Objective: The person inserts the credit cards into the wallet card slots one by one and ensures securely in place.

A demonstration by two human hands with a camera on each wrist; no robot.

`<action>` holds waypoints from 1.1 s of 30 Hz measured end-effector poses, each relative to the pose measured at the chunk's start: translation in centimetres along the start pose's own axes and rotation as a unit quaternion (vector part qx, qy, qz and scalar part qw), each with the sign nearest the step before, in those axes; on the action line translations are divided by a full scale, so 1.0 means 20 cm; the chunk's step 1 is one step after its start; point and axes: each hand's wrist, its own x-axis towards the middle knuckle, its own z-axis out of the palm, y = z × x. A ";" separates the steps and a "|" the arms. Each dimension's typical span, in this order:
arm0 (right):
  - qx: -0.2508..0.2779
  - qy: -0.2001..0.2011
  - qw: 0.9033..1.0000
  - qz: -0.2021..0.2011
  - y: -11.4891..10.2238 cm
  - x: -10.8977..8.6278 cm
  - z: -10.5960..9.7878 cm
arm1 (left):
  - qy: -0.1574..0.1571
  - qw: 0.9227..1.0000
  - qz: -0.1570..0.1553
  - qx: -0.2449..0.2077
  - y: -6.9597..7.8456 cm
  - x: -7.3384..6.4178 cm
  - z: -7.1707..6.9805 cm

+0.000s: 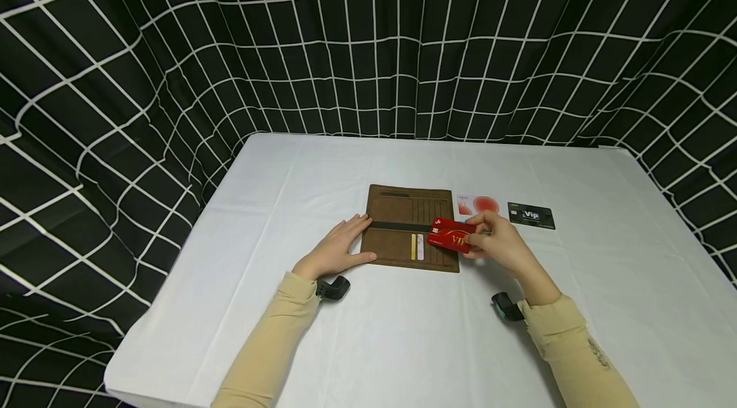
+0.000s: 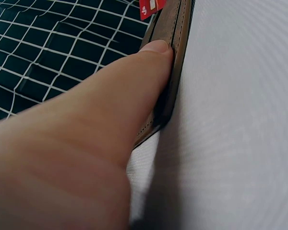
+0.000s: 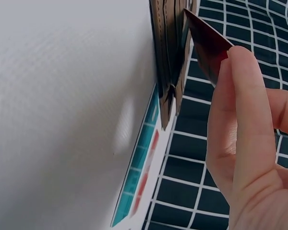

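Observation:
A brown wallet (image 1: 388,208) lies spread open on the white table, with a dark band across its fold. My left hand (image 1: 336,253) rests at the wallet's left edge, fingers straight; in the left wrist view its thumb (image 2: 149,62) presses on the wallet rim. My right hand (image 1: 501,243) pinches a red VIP card (image 1: 448,234) by its right end, between thumb and fingers. That card is tilted over the wallet's lower right slots, its left corner close to them; contact is unclear. White and yellow cards (image 1: 420,247) show in a lower pocket.
Right of the wallet lies a pink and red card (image 1: 479,204). Farther right is a black Vip card (image 1: 531,215). A teal-patterned card (image 3: 134,167) lies on the table under my right hand. A black grid curtain (image 1: 380,43) hangs behind the white table (image 1: 322,165).

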 end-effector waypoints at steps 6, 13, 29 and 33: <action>-0.007 -0.003 1.000 0.002 0.00 0.00 0.01 | -0.004 1.000 -0.004 0.001 0.00 0.01 0.00; 0.007 -0.024 1.000 0.012 0.00 0.00 0.02 | 0.004 1.000 0.006 0.000 0.00 0.01 0.00; 0.024 -0.070 0.997 0.032 0.02 -0.02 0.01 | 0.007 1.000 0.010 0.002 0.00 0.00 0.00; 0.013 -0.075 0.996 0.036 0.03 -0.01 0.00 | 0.000 1.000 0.002 0.003 -0.01 0.01 0.01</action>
